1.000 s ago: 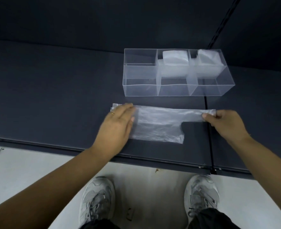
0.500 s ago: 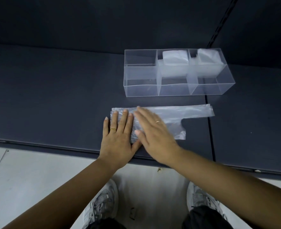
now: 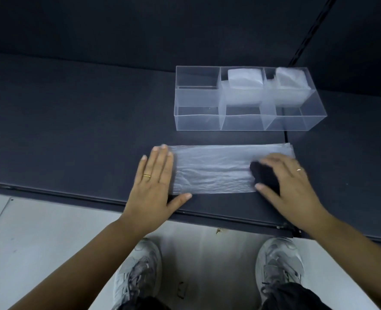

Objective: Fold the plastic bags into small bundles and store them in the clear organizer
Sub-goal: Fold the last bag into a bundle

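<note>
Head: bag [image 3: 212,168] on shelf [image 3: 73,130], pale floor [image 3: 51,242]

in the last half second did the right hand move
Yes. The right hand slid rightward along the plastic bag, from beside the left hand to opposite the right end of the clear organizer.

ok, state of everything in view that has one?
Thin translucent plastic bag: flattened into a long strip on the dark table.
Left hand grip: open, flat, pressing bag's left end.
Right hand grip: open, on bag's right end.
Clear rectangular plastic organizer: back middle and back right compartments hold bundles, rest empty.
</note>
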